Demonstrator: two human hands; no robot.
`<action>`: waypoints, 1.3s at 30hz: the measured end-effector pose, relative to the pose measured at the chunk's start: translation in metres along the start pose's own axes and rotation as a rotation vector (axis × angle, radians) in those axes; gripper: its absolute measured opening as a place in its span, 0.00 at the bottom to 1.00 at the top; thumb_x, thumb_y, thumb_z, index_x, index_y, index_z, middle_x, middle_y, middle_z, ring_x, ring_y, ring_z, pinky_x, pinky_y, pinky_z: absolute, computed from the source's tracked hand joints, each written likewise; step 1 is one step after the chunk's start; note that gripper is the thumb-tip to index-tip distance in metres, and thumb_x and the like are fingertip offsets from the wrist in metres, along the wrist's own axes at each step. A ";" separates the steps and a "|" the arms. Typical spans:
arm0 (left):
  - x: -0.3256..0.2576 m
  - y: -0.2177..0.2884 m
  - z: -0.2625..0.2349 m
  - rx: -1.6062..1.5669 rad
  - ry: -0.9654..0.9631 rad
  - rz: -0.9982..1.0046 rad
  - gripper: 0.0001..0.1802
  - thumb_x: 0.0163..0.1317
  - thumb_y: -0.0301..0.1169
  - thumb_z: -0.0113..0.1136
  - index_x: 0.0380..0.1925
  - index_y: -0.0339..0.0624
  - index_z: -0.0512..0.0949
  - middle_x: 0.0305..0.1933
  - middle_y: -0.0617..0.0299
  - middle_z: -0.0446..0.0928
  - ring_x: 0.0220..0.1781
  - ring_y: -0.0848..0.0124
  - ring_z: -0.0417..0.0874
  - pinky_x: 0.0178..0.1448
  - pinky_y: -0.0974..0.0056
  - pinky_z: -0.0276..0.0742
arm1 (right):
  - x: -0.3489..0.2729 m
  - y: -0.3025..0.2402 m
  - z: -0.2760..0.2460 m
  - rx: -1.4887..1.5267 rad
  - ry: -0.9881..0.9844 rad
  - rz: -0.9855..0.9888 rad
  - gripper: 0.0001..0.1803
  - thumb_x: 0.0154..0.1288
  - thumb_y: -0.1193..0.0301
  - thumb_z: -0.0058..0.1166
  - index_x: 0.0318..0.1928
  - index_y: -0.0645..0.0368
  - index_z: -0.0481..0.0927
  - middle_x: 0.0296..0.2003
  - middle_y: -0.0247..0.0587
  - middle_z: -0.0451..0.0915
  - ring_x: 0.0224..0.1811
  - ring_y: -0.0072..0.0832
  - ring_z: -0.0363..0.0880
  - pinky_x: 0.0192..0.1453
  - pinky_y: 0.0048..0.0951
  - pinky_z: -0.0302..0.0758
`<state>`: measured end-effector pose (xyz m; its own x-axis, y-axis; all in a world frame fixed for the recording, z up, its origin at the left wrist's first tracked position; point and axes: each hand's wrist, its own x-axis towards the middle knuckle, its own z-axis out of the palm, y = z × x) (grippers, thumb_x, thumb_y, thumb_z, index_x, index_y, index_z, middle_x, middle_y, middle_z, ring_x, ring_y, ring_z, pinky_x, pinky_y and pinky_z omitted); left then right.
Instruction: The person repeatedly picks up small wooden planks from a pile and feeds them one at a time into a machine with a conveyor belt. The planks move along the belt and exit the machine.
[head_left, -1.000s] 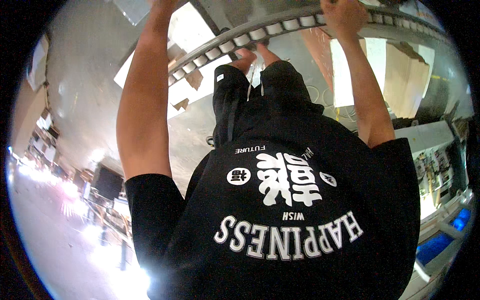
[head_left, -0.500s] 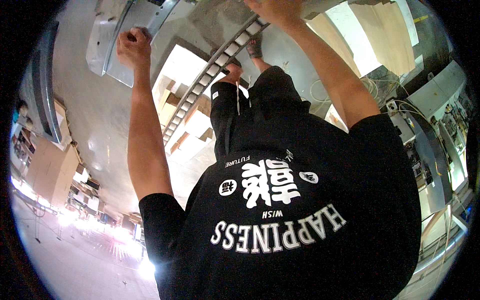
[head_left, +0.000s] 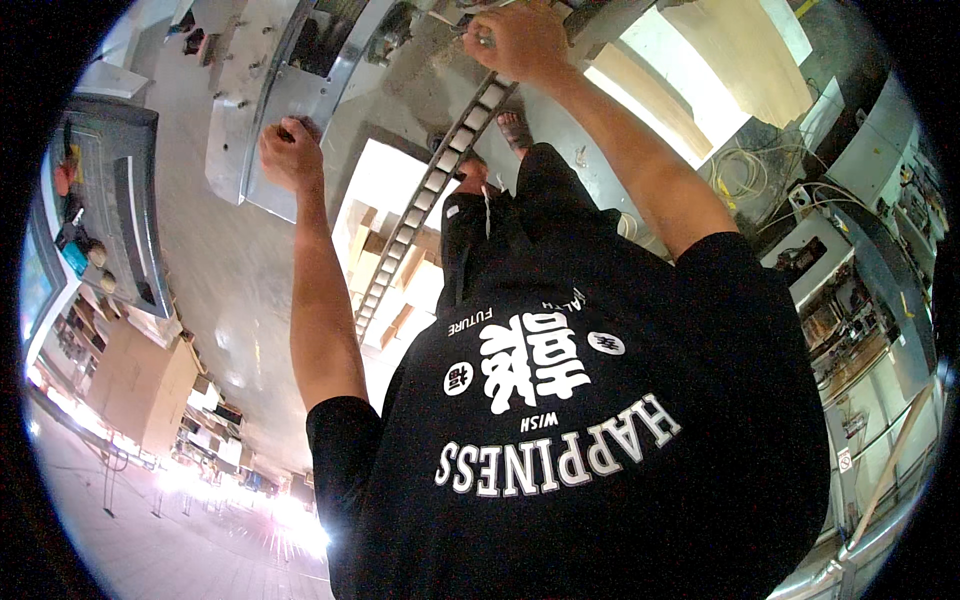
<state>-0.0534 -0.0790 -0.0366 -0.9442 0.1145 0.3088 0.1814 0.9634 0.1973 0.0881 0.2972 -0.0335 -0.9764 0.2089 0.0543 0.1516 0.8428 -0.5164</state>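
Note:
My left hand (head_left: 292,155) is closed, its fingers curled at the edge of a grey metal machine part (head_left: 268,125) with bolts along it. Whatever it holds, if anything, is hidden. Over at the top centre, my right hand (head_left: 518,42) is closed too, with the fingers bent inward. A thin pale piece (head_left: 440,18) shows beside its fingertips; whether the hand grips it I cannot tell. Between the two hands, a ladder-like strip with pale segments (head_left: 425,190) slants down to the left.
Pale boards (head_left: 740,60) lie at the upper right. Coiled cable (head_left: 740,172) rests on the floor beneath them. A dark-framed panel (head_left: 135,200) and a large cardboard box (head_left: 140,385) stand on the left. Open equipment (head_left: 830,290) is at the right.
The view has shifted, and both hands appear lower. More of my right hand and of the metal machine part now shows. Both hands were closed or partly cut off before.

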 end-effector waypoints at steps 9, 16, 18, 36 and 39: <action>-0.001 0.000 -0.005 -0.040 -0.051 0.019 0.17 0.69 0.44 0.59 0.29 0.42 0.80 0.35 0.52 0.83 0.39 0.45 0.84 0.43 0.41 0.77 | 0.000 -0.003 -0.001 -0.253 0.152 -0.103 0.17 0.69 0.48 0.64 0.38 0.46 0.92 0.28 0.32 0.90 0.30 0.36 0.90 0.37 0.42 0.84; 0.000 -0.005 -0.006 -0.087 -0.022 0.035 0.16 0.69 0.43 0.61 0.31 0.42 0.81 0.35 0.53 0.84 0.41 0.47 0.85 0.45 0.41 0.77 | -0.006 0.002 0.014 -0.219 0.108 -0.096 0.15 0.69 0.51 0.64 0.39 0.46 0.91 0.28 0.37 0.89 0.33 0.46 0.89 0.48 0.49 0.82; 0.000 0.000 -0.010 -0.108 -0.013 0.056 0.15 0.69 0.43 0.61 0.31 0.43 0.81 0.35 0.53 0.83 0.41 0.47 0.85 0.45 0.41 0.78 | -0.004 0.008 0.015 -0.178 0.077 -0.103 0.15 0.68 0.49 0.63 0.40 0.45 0.89 0.33 0.38 0.90 0.37 0.44 0.90 0.47 0.51 0.82; -0.001 -0.005 -0.021 -0.242 -0.031 0.014 0.17 0.70 0.46 0.61 0.33 0.44 0.83 0.39 0.54 0.86 0.41 0.47 0.86 0.46 0.43 0.80 | -0.205 0.086 -0.078 -0.430 -0.076 0.507 0.50 0.65 0.44 0.70 0.77 0.61 0.67 0.75 0.54 0.71 0.77 0.49 0.70 0.82 0.49 0.65; 0.001 -0.003 -0.022 -0.251 0.002 -0.014 0.13 0.67 0.41 0.66 0.30 0.47 0.81 0.34 0.57 0.83 0.40 0.50 0.86 0.48 0.45 0.79 | -0.208 0.120 -0.076 -0.403 -0.256 0.634 0.58 0.62 0.45 0.74 0.83 0.58 0.58 0.82 0.49 0.61 0.84 0.43 0.58 0.87 0.47 0.55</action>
<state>-0.0489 -0.0871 -0.0165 -0.9466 0.1004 0.3065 0.2310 0.8743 0.4268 0.3209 0.3925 -0.0412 -0.6826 0.6301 -0.3702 0.6871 0.7259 -0.0313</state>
